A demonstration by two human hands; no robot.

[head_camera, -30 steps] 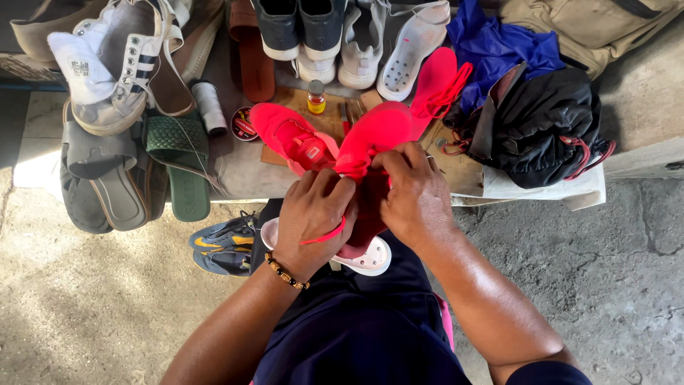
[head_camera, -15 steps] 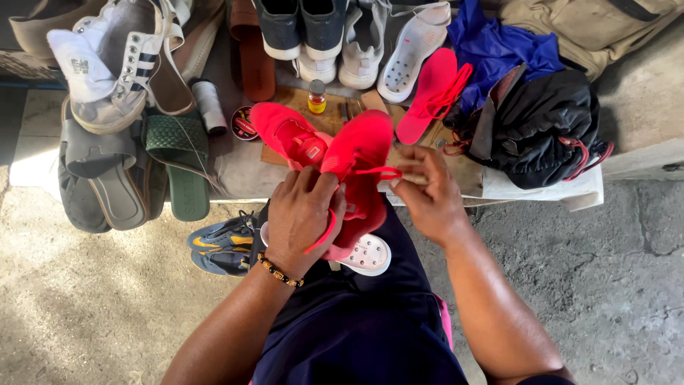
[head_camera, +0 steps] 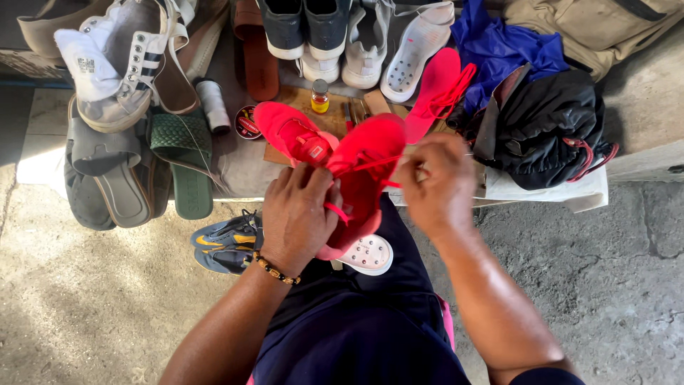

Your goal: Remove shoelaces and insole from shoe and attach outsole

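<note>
Right over the person's lap, a bright red lace-up sports shoe is held toe-up, its white studded sole showing below. The left hand wraps the shoe's near side, fingers curled together and pressed against the upper, with a loop of red lace crossing just beside the fingertips; a brown beaded bracelet sits at that wrist. The right hand hovers at the shoe's right edge, fingers bunched and pinching a taut red lace that runs back to the eyelets.

Behind the shoe, on a low stone ledge, lies a matching red shoe on a small wooden board, next to a little yellow glass bottle and a round red tin. A red insole leans against a black cloth bag. To the left are a white striped trainer, grey sandals and a green woven slipper. Blue-and-yellow flip-flops lie on the concrete floor.
</note>
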